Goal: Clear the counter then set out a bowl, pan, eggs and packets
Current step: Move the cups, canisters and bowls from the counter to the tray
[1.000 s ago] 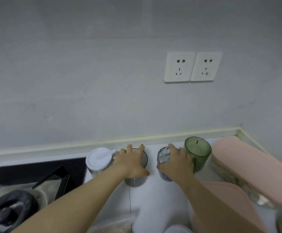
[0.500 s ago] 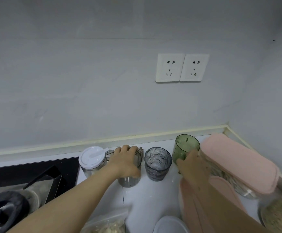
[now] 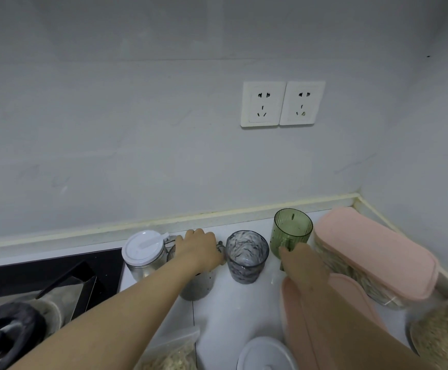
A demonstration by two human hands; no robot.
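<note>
My left hand grips the rim of a grey glass cup on the white counter, next to a white-lidded jar. A marbled grey glass cup stands free between my hands. My right hand touches the lower side of a green ribbed cup by the back wall; whether the fingers close around it is hidden.
Pink-lidded containers of grain fill the right corner, with another pink lid under my right forearm. A bag of grain and a white lid lie near the front. A black stove with a pot is at left.
My right hand let go of the marbled cup and moved right to the green cup. My left hand stayed on the grey cup.
</note>
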